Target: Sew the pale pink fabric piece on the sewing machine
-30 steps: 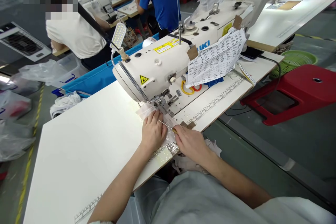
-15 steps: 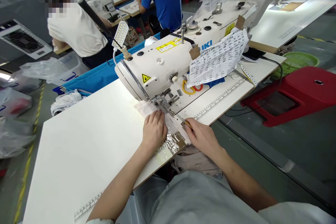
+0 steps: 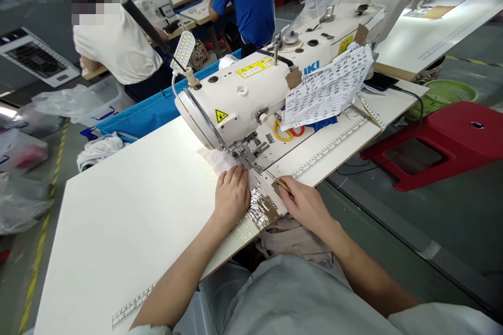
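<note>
Fingers of my left hand (image 3: 231,196) pressed flat, close together, on pale fabric (image 3: 216,160) at left end of sewing machine (image 3: 239,89); right hand (image 3: 308,203) gripped slim tool (image 3: 283,185). Fabric looked light, soft; best held flat along edge.

The rounded off-white metal sewing machine (image 3: 231,99) bore blue lettering (image 3: 311,67) and yellow labels (image 3: 254,67); black ruler marks (image 3: 330,149) patterned the flat white tabletop (image 3: 137,204). The thin fabric strip (image 3: 215,160) was pale pink, the moulded plastic stool (image 3: 463,128) red.
</note>
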Demonstrator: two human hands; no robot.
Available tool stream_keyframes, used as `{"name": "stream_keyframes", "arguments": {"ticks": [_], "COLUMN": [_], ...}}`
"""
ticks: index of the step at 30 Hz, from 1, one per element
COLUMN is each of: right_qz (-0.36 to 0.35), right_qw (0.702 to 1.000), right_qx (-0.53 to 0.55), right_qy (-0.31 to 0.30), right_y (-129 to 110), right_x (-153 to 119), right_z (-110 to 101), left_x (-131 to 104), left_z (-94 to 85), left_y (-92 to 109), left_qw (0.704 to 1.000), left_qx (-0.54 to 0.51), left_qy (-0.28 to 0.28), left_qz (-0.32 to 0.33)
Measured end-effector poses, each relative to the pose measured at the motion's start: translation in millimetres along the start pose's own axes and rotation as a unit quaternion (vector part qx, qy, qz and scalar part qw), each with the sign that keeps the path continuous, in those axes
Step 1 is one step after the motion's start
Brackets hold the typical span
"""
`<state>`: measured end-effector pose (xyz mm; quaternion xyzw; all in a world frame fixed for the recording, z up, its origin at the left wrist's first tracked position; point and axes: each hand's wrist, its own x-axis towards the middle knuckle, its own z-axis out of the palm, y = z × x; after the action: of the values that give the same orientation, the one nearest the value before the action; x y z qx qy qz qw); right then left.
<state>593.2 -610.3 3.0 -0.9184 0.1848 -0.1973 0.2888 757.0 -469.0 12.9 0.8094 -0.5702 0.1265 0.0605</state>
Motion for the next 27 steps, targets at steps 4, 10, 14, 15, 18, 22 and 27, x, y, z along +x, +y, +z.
{"name": "stream_keyframes", "arguments": {"ticks": [4,10,14,15,18,22,27], "right_qz": [0.002,0.012,0.021,0.024,0.03,0.018,-0.067], "right_qw": [1.0,0.999,0.998,0.998,0.996,0.995,0.989], "right_qx": [0.017,0.039,0.056,0.062,0.079,0.099,0.126], "right_qy": [-0.002,-0.012,-0.012,-0.01,0.002,0.015,0.038], "right_y": [0.1,-0.3,-0.2,-0.4,-2.5,-8.6,-15.9], "right_x": [-0.5,-0.1,-0.7,-1.1,-2.2,-0.6,9.5], "right_z": [-1.8,-3.7,-4.0,-4.3,-5.7,-5.5,7.3], "left_x": [0.0,0.1,-0.1,-0.1,0.2,1.3,4.8], "left_z": [-0.6,-1.2,-0.5,-0.1,1.1,3.0,4.2], "left_y": [1.2,3.1,3.0,2.8,1.9,-0.4,-5.6], "left_qw": [1.0,1.0,1.0,1.0,1.0,1.0,1.0], "left_qx": [-0.003,-0.011,-0.013,-0.012,-0.008,-0.006,-0.008], "left_qy": [0.007,0.014,0.013,0.013,0.012,0.014,0.016], "left_qz": [0.003,0.002,-0.003,-0.003,-0.005,-0.008,-0.017]}}
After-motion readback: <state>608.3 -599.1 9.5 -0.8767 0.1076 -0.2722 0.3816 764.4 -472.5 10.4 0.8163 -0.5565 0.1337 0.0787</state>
